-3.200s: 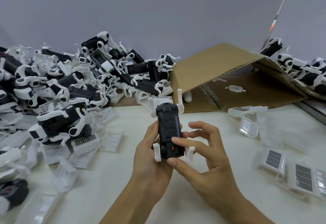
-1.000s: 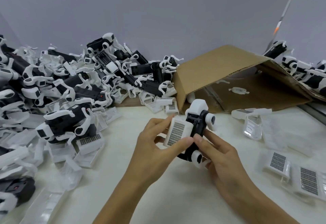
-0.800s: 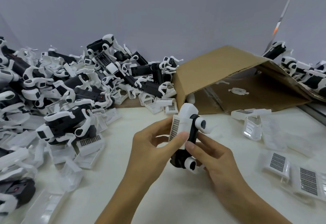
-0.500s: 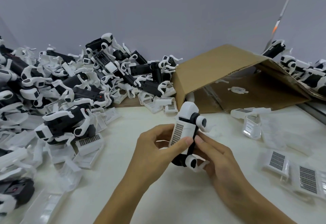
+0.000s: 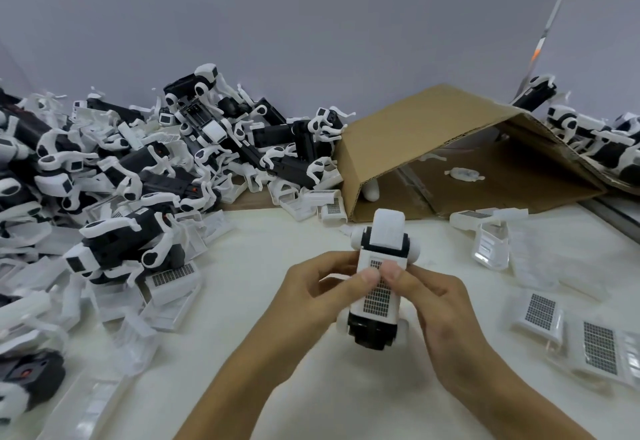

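I hold a small black-and-white toy robot body point(image 5: 381, 252) above the table, its white back facing up at me. A white cover with a dark grid pattern point(image 5: 378, 301) lies along that back. My left hand point(image 5: 322, 287) grips the body from the left, thumb pressing on the grid cover. My right hand point(image 5: 436, 301) grips it from the right, thumb on the cover beside the left thumb. The black lower end of the body point(image 5: 372, 334) pokes out below my fingers.
A big pile of black-and-white toy robots point(image 5: 145, 169) fills the left and back. An open cardboard box point(image 5: 426, 134) lies on its side behind. Loose grid covers point(image 5: 540, 311) and clear plastic parts point(image 5: 491, 249) lie at the right. More robots point(image 5: 595, 138) sit far right.
The toy body has turned from side-on to back-up, and the grid cover now lies flat on it. Both thumbs have come together on top of the cover.
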Available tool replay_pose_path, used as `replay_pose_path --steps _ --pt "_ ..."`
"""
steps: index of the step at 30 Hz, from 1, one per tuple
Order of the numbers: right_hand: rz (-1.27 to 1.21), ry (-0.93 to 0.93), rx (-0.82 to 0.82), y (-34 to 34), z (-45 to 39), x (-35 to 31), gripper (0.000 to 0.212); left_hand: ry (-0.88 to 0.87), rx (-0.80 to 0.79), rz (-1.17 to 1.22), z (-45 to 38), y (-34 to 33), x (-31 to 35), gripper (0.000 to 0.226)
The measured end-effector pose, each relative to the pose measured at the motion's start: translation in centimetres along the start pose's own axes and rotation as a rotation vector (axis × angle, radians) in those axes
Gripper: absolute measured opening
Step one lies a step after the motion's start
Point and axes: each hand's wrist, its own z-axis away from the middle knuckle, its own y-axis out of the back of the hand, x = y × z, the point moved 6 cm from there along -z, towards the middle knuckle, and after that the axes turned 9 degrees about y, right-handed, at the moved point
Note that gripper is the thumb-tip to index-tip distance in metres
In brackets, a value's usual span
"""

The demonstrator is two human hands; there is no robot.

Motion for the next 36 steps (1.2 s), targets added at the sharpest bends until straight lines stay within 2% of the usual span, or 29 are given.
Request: replay_pose_path --steps 5,7,10,14,17,20,23,27,29,32,33,34,36 --pt "0.082 0.008 0.037 -0.3 0.1 -0.4 0.025 -0.088 0.140 -0.090 0.2 -0.1 0.6 0.024" --pt "0.127 -0.007 0.065 -0.6 0.1 -0.4 0.028 -0.136 0.209 -0.125 0.4 -0.1 0.8 0.019" --pt "0.159 0.028 0.152 0.6 0.1 0.0 0.041 -0.122 0.194 -0.130 0.5 -0.7 0.6 0.021" --pt "0.134 0.049 0.151 0.5 0.1 -0.6 0.033 -0.045 0.059 -0.115 0.4 -1.4 0.1 0.039" --pt "0.168 0.059 0.067 -0.1 0.0 -0.7 0.031 -0.097 0.138 -0.041 0.3 -0.9 0.5 0.035" --pt "0.187 0.132 0.092 0.5 0.1 -1.0 0.034 -0.076 0.089 0.066 0.3 -1.0 0.3 0.035" --pt "0.157 0.117 0.061 0.5 0.0 -1.2 0.037 -0.059 0.087 0.137 0.2 -1.1 0.2 0.034" --pt "0.152 0.054 0.027 0.1 0.1 -1.2 0.022 -0.234 0.221 0.061 0.7 -0.8 1.1 0.027" --pt "-0.048 -0.021 0.065 0.5 -0.3 -0.7 0.030 -0.322 0.321 0.088 1.1 -0.2 1.8 0.020" --pt "-0.715 -0.296 0.110 0.5 -0.6 0.4 0.036 -0.321 0.340 0.401 1.2 1.2 2.1 0.029" --pt "-0.875 -0.342 0.127 0.7 -0.7 0.4 0.039 -0.330 0.333 0.435 1.2 1.6 2.3 0.032" --pt "-0.974 -0.340 0.135 1.0 -0.7 0.3 0.047 -0.341 0.327 0.455 1.2 2.0 2.4 0.032" --pt "-0.999 -0.288 0.110 1.5 -0.9 -0.1 0.053 -0.349 0.323 0.437 1.3 2.5 2.5 0.033"
